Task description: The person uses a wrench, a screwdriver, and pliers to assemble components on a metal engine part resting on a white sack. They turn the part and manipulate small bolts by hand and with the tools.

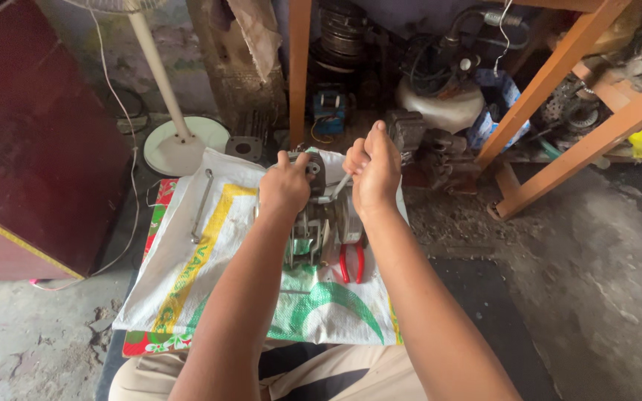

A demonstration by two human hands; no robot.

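Head view, looking down past both forearms. An engine block (319,226), grey metal with fins, stands on a white woven sack (209,260) spread over a patterned mat (159,215) on the floor; the sack probably serves to keep the parts off the grit. The left hand (285,186) is closed over the top of the block, apparently steadying it. The right hand (371,167) is clenched in a fist around the handle of a slim metal tool (341,186), whose shaft slants down and left toward the block's upper part; the tip is hidden, so its exact contact cannot be told. With one hand bracing and the other gripping, the hold suggests that force is being put on a fitting.

Red-handled pliers (351,261) lie on the sack just right of the block, within easy reach. A long bent wrench (202,204) lies well apart on the sack's left side. Beyond the sack stand the round base of a pedestal fan (183,145), a dark red cabinet (31,141) at left, and an orange wooden frame (559,96) at right with machine parts heaped beneath it.
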